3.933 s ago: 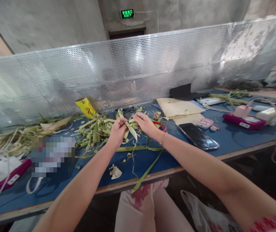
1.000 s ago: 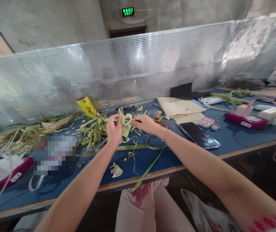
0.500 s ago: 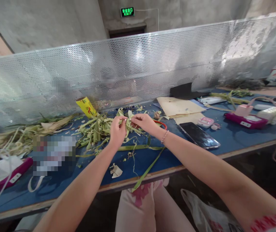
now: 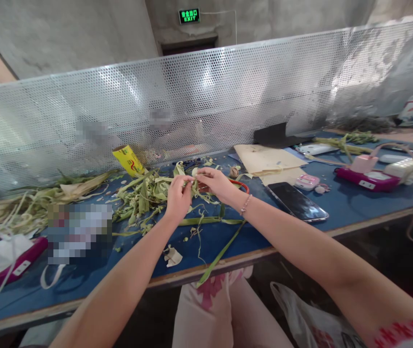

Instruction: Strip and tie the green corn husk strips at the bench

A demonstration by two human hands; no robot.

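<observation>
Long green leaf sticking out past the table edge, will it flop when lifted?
The long green leaf looks narrow and thin, so it's probably light and rather floppy. It may slip off if pushed outward, since one end pokes past the blue table's edge.

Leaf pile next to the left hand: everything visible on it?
The leaf pile is a loose tangle of green to pale-green strips, blades and stems, some curled, apparently plant matter. It lies on the blue tabletop, with small scraps strewn around it. The left hand partly hides its right side; contact there is unclear. A tilted yellow carton sits just behind it; whether they touch is unclear too.
</observation>
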